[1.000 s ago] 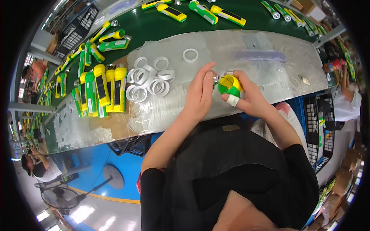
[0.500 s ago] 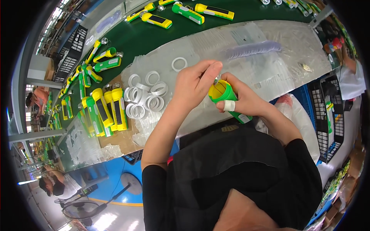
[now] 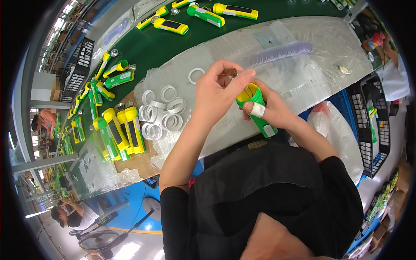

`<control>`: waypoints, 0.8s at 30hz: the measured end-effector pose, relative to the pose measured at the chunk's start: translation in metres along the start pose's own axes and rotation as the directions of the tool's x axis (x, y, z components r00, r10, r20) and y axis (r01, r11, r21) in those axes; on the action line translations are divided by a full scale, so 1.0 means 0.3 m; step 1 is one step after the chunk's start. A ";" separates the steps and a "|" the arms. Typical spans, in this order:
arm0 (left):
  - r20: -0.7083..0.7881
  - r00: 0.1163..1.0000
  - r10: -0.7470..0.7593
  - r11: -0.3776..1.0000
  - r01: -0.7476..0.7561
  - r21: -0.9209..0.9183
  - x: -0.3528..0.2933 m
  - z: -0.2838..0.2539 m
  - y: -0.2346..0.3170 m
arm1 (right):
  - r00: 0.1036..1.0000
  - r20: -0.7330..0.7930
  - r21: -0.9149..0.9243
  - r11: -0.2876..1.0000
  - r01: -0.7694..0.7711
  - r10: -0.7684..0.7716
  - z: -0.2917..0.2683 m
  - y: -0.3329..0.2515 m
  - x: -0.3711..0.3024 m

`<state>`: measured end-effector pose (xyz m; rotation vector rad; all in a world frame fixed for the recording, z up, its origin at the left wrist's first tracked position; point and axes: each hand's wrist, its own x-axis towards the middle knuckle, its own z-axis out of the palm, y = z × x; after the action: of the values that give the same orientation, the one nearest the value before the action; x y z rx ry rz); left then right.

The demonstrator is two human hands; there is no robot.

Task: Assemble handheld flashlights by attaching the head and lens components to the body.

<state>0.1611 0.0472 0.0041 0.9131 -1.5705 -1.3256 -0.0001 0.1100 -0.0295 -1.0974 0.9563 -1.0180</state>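
My right hand (image 3: 273, 108), with a white wrap on its thumb, is closed round a green flashlight body (image 3: 265, 125). Its open yellow-lined end tilts up toward my left hand. Thin dark wires come up out of that opening. Just above the opening, my left hand (image 3: 219, 89) pinches a small shiny piece, mostly hidden by the fingers; it looks like the flashlight's bulb reflector. A single white ring (image 3: 196, 76) lies beside my left hand. Further left, several white rings (image 3: 168, 93) sit in a loose pile.
Yellow and green flashlights (image 3: 115, 134) lie grouped at the left. More flashlights (image 3: 171, 26) rest on the green surface (image 3: 151, 47) at the back. A row of clear discs (image 3: 281, 54) lies on the plastic-covered table (image 3: 299, 82). Black crates (image 3: 372, 125) stand at the right.
My left hand has lifted slightly away from the flashlight's opening with the shiny piece, so the wires show more. The flashlight body is turned a little more upright in my right hand.
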 end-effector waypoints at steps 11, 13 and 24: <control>0.061 0.989 -0.136 0.957 0.147 -0.249 -0.013 -0.046 0.013 | 0.996 0.077 -0.193 0.981 -0.033 0.049 0.018 -0.055 0.011; 0.076 0.993 -0.094 0.983 0.104 -0.149 -0.018 -0.048 0.007 | 0.997 0.053 -0.338 0.939 0.064 -0.049 0.025 -0.047 0.011; 0.061 0.994 -0.086 0.993 0.091 -0.077 -0.024 -0.060 0.015 | 0.996 -0.019 -0.534 0.843 0.061 -0.084 0.019 -0.049 0.007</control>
<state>0.1805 0.0482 0.0087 0.9117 -1.5240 -1.4783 0.0034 0.1071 -0.0142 -1.5885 1.2854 -0.8539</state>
